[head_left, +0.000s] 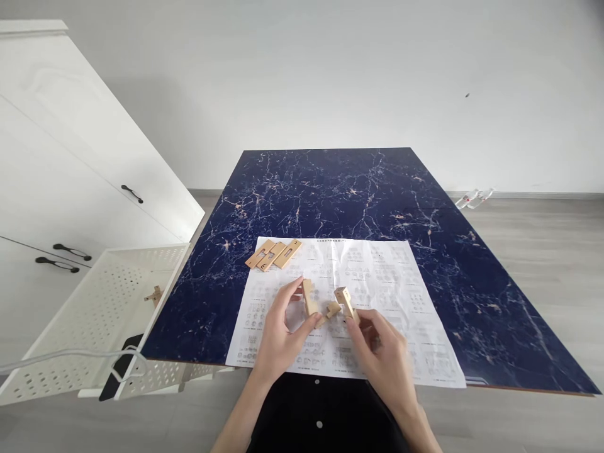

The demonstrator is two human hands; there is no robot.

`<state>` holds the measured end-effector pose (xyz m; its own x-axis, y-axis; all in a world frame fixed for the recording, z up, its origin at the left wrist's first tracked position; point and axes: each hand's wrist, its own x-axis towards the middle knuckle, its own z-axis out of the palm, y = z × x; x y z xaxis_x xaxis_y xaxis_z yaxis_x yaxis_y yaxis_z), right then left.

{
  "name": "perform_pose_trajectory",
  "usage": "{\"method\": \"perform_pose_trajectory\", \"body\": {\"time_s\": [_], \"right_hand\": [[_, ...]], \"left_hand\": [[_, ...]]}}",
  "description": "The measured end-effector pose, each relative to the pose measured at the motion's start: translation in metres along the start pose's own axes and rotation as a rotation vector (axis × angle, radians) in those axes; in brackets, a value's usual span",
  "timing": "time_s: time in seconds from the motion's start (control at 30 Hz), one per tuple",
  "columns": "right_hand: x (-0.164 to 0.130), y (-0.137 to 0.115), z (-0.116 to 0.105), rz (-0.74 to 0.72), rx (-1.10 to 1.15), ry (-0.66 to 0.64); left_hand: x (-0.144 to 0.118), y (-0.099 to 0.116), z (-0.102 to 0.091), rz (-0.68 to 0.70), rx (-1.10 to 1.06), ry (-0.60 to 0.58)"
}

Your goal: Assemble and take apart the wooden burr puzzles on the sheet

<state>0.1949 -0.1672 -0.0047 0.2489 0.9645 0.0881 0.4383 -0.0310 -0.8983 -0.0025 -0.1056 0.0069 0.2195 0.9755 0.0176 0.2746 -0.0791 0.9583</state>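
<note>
**Wooden Pieces Held Above the Printed Sheet**

Left hand (279, 340): closed on an upright wooden piece (308, 297), pinched between thumb and fingers. Long axis near vertical, top end tipped slightly away toward the far edge of the bench (330, 189).

Right hand (380, 352): closed on a second wooden piece (345, 301), gripped at its lower end. Long axis tilted, upper end leaning left and away. Hands set apart, one piece in each, the two pieces near one another.

Between the two held pieces: a small wooden part (331, 309), low and roughly level. Contact with either held piece, or with a finger, cannot be told. Lower ends of both held pieces hidden behind the fingers; slots or notches too small to make out.

Location: over the near middle of a printed sheet (377, 270), spread flat at the near edge of the dark blue marbled bench. Print on the sheet too fine to read.

Also on the sheet, at its far left corner: three flat wooden slats (274, 254), side by side, touching, long axes running diagonally toward far right, partly overhanging onto the bench.

Left of the bench: a white perforated basket (94, 314), with a small wooden piece (154, 295) inside and a dark object cut off behind its wall. White cabinet (56, 157) beyond, cut off at the frame edge.
</note>
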Motion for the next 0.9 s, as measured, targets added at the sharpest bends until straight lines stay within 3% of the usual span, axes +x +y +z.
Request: {"method": "perform_pose_trajectory", "body": {"time_s": [0.1,0.17,0.3,0.4,0.5,0.67,0.9], "right_hand": [[-0.005,0.008,-0.003,0.009,-0.164,0.126],[-0.006,0.011,-0.005,-0.017,-0.223,0.118],[-0.002,0.008,-0.004,-0.168,-0.242,-0.041],[0.001,0.004,-0.002,-0.269,-0.200,-0.175],[0.002,0.002,-0.003,-0.300,-0.166,-0.221],[0.000,0.004,-0.007,-0.209,-0.065,-0.232],[0.000,0.008,-0.013,-0.067,-0.037,-0.180]], "left_hand": [[0.000,-0.002,0.001,0.044,0.083,-0.007],[0.000,-0.002,0.000,0.069,0.112,-0.003],[0.001,0.003,0.000,0.090,0.125,-0.008],[-0.001,0.006,0.000,0.108,0.124,-0.069],[-0.003,0.007,0.001,0.138,0.175,-0.146],[-0.003,0.005,0.005,0.188,0.315,-0.217],[0.000,-0.002,0.007,0.285,0.555,-0.160]]}}
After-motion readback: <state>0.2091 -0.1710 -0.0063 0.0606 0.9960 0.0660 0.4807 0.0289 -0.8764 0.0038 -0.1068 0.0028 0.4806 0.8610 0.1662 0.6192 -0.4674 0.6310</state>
